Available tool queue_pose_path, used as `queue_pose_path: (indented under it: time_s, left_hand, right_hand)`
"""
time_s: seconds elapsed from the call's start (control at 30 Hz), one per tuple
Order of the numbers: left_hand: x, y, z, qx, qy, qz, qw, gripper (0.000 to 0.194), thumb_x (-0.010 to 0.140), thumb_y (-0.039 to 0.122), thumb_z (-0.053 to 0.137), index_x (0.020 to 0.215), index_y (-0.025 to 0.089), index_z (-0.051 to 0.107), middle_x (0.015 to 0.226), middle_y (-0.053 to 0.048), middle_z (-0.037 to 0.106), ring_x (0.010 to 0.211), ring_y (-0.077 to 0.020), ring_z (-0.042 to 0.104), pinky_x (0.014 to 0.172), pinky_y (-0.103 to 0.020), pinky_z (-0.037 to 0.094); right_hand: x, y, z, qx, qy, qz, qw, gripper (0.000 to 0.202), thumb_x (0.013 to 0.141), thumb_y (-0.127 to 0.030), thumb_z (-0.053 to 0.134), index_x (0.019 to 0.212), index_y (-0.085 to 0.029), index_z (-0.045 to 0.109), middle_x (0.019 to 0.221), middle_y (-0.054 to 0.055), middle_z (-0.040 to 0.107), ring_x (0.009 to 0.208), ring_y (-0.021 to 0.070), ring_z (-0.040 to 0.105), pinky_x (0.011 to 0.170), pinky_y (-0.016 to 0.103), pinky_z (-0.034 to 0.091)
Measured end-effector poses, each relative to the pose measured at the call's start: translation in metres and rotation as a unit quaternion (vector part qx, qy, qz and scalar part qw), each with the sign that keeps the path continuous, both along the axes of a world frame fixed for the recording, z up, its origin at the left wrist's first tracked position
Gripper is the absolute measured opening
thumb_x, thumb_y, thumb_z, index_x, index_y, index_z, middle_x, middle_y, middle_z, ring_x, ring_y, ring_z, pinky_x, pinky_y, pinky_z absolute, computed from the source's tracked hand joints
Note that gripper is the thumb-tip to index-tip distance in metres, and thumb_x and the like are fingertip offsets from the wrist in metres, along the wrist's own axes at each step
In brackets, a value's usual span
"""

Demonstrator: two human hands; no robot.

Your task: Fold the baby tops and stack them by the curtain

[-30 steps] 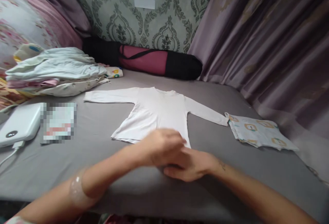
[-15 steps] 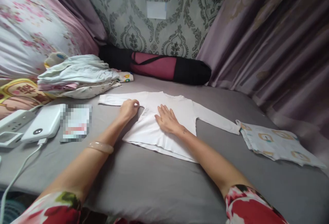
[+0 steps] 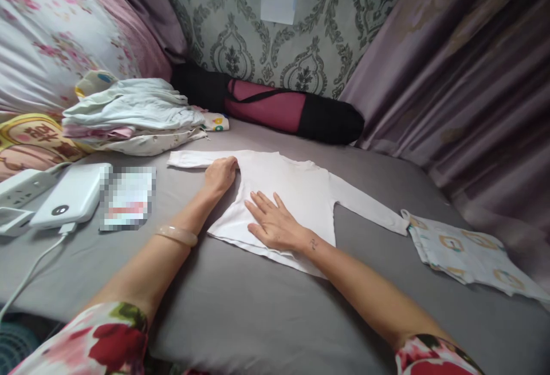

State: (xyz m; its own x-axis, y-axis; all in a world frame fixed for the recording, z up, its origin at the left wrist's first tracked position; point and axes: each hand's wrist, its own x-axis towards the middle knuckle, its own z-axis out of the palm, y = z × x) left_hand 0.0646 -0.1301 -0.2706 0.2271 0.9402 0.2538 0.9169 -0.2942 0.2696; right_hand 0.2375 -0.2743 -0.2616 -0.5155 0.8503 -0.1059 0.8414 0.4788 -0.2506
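Observation:
A white long-sleeved shirt (image 3: 292, 186) lies spread on the grey sheet, its neckline toward the wall and both sleeves stretched out sideways. My left hand (image 3: 221, 174) is closed on the shirt's cloth where the left-side sleeve meets the body. Flat on the lower middle of the shirt rests my right hand (image 3: 275, 223), fingers spread and pointing up and left. The cuff at the right side reaches a folded patterned cloth (image 3: 464, 249).
A pile of clothes (image 3: 133, 108) and a yellow printed pillow (image 3: 34, 140) are at the left. Nearer lie a white power bank (image 3: 73, 194) with a cable and a power strip (image 3: 26, 186). A black and maroon long bag (image 3: 266, 105) lies along the wall.
My right hand has slid down the shirt toward its hem. My left hand has closed further at the sleeve joint. The view has shifted slightly.

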Motion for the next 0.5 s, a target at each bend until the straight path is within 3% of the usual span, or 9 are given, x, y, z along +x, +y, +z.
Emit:
queue_pose_path:
  time_s: [0.2,0.33,0.5]
  left_hand:
    - [-0.004,0.011,-0.009,0.001,-0.051,-0.002,0.999,0.035,0.093,0.026,0.039,0.112,0.019,0.068,0.104,-0.011,0.072,0.101,-0.0240,0.065,0.087,-0.031,0.047]
    - [-0.008,0.013,-0.011,-0.023,-0.104,-0.024,0.994,0.033,0.090,0.025,0.044,0.114,0.018,0.067,0.105,-0.010,0.072,0.103,-0.0232,0.064,0.092,-0.031,0.046]
    - [-0.014,0.009,-0.009,-0.041,-0.181,-0.051,0.981,0.038,0.083,0.020,0.052,0.121,0.018,0.058,0.101,-0.007,0.074,0.096,-0.0206,0.066,0.090,-0.031,0.047]
  right_hand:
    - [-0.013,-0.016,0.010,-0.040,0.038,0.092,0.994,0.058,0.101,-0.039,0.027,0.153,-0.014,0.024,0.161,0.012,0.012,0.149,0.0235,0.006,0.119,0.052,0.000]
    - [-0.026,-0.033,0.011,-0.040,0.086,0.148,0.984,0.063,0.098,-0.039,0.038,0.153,-0.011,0.025,0.160,0.012,0.020,0.149,0.0217,0.012,0.121,0.045,0.005]
    - [-0.035,-0.045,0.020,-0.044,0.119,0.185,0.975,0.060,0.096,-0.036,0.045,0.150,-0.012,0.033,0.159,0.014,0.023,0.147,0.0231,0.018,0.120,0.043,0.015]
